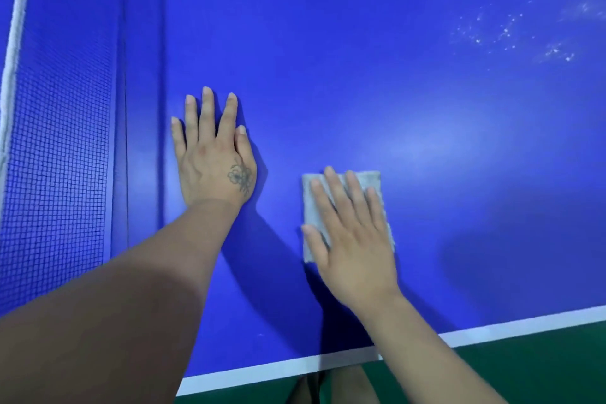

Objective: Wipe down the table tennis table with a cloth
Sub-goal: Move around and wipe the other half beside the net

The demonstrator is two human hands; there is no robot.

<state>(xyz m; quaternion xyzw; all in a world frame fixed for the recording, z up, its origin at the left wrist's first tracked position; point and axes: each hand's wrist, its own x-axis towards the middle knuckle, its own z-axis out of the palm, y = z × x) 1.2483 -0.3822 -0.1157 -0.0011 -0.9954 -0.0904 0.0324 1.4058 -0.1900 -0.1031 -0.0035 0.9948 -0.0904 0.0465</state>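
A: Across the frame: blue table tennis desk (360, 59), net (55, 157) along its left, white edge line (328, 362) nearest the person. Status?

B: Mid-wipe, I'd say. Left hand (213, 157) flat on the desk beside the net, fingers straight, holding nothing, looks like bracing. Right hand (354, 239) presses straight fingers on a folded grey cloth (373, 184) near the edge line.

A: Next?

B: White specks (508, 29) far right, well apart from the cloth. Likely needs a long push outward, steady pressure.
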